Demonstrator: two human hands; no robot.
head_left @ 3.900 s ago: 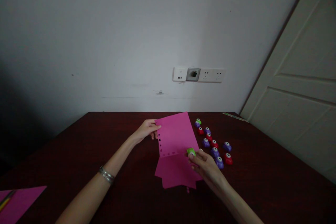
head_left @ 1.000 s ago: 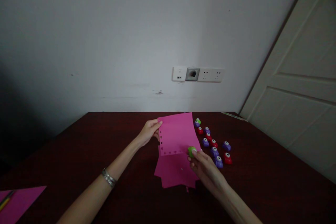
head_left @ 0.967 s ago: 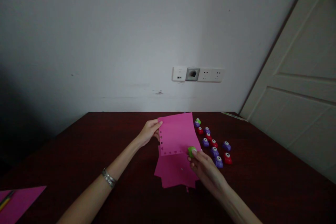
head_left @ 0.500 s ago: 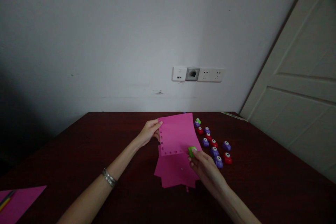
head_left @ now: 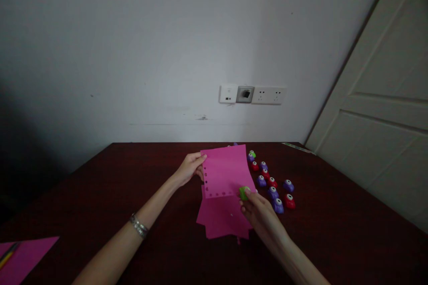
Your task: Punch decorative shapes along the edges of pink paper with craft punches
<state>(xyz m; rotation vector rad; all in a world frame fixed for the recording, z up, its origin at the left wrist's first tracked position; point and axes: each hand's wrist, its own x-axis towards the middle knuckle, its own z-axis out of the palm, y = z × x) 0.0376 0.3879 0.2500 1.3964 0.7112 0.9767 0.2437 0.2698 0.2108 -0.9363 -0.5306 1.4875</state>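
A pink sheet of paper (head_left: 224,171) is raised above the table, with a row of punched holes down its left edge and along its bottom edge. My left hand (head_left: 191,167) pinches its upper left corner between thumb and fingers. At the sheet's lower right, my right hand (head_left: 262,213) grips a green craft punch (head_left: 244,193), which sits at the bottom edge of the paper. Beneath lie more pink sheets (head_left: 224,220), overlapping at angles, with a small pale scrap on top. The underside of the punch is hidden.
Several purple and red craft punches (head_left: 272,193) stand in loose rows to the right, a green punch (head_left: 252,153) behind them. At the front left, pencils (head_left: 8,254) lie on another pink sheet (head_left: 36,251). The dark table (head_left: 143,164) meets a wall with sockets (head_left: 267,95).
Almost nothing differs. The raised sheet has shifted very slightly, and both hands keep their holds.
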